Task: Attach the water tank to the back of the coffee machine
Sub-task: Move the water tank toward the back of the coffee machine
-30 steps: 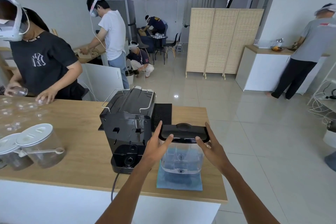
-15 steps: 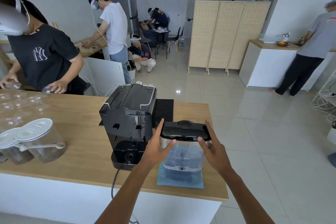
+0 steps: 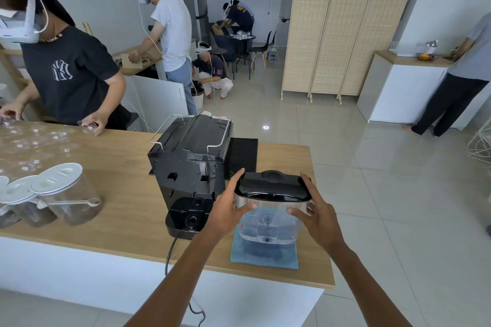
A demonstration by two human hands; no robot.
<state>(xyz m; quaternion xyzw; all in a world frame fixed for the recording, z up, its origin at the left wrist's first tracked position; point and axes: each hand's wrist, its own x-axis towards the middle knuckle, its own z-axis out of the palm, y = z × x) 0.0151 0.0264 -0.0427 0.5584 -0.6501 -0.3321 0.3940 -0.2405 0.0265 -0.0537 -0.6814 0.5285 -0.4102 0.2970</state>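
Observation:
A clear water tank [image 3: 268, 223] with a black lid [image 3: 273, 186] is held between both hands just above a blue cloth [image 3: 264, 256] near the counter's front edge. My left hand [image 3: 228, 204] grips its left side and my right hand [image 3: 317, 216] its right side. The black coffee machine [image 3: 190, 164] stands just left of the tank, its back facing me, with the round tank socket [image 3: 190, 216] at its base and a power cord [image 3: 170, 252] hanging over the edge.
Lidded clear jars [image 3: 65, 194] with a scoop stand at the counter's left. Small glasses [image 3: 32, 146] cover the far left, where a person in a black shirt [image 3: 69, 74] handles them. A black mat [image 3: 243, 154] lies behind the machine. The wooden counter [image 3: 125, 194] ends right of the cloth.
The tank has risen slightly off the blue cloth and both hands have closed more firmly around it. The machine has not moved.

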